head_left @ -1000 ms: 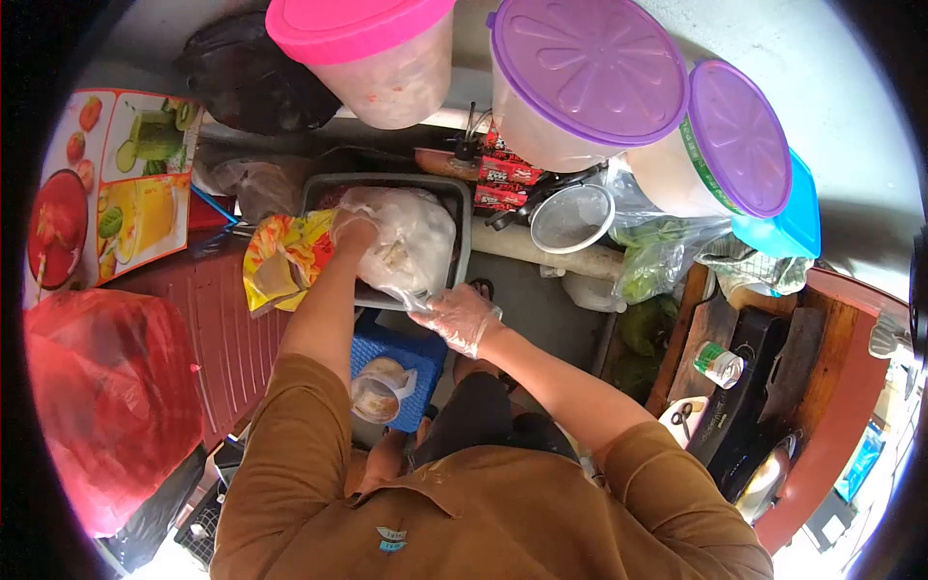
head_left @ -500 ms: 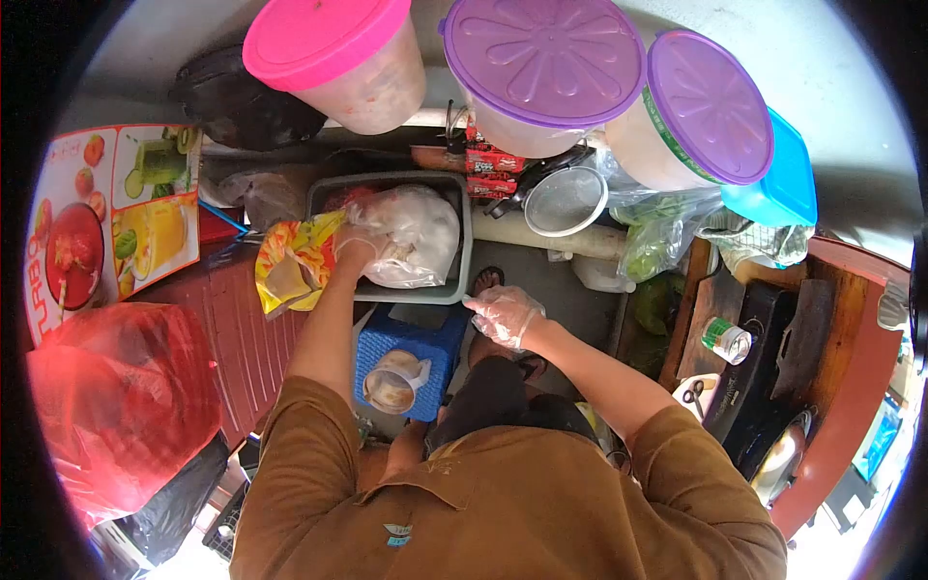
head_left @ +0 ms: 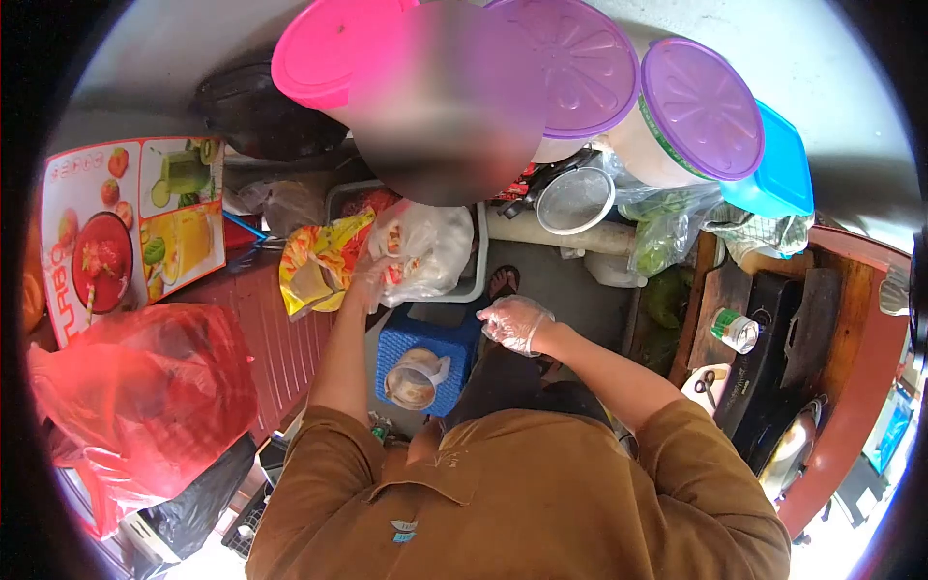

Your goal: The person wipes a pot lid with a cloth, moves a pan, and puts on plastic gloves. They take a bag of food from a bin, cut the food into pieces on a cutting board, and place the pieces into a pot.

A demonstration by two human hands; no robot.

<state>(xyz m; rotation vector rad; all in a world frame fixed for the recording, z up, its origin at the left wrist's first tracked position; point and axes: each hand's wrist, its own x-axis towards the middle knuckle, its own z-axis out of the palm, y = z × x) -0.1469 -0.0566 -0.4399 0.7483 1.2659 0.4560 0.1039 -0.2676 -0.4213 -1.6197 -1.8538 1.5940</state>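
Note:
My left hand, in a clear plastic glove, is at the near left edge of a clear plastic bag with white and reddish contents. Its fingers are partly hidden, so its grip cannot be made out. The bag lies in a grey bin, beside a yellow and red packet. My right hand, also gloved, is held in the air right of the bin with its fingers curled together. Whether it holds anything is too small to tell.
A blue stool bears a clear plastic jug. Purple-lidded tubs and a pink-lidded tub stand at the back. A red bag lies at left; a black stove and a can are at right.
My left hand has drawn back a little from the bin toward my body. The view has shifted, and a round blurred patch now covers part of the tubs and the bin's far side.

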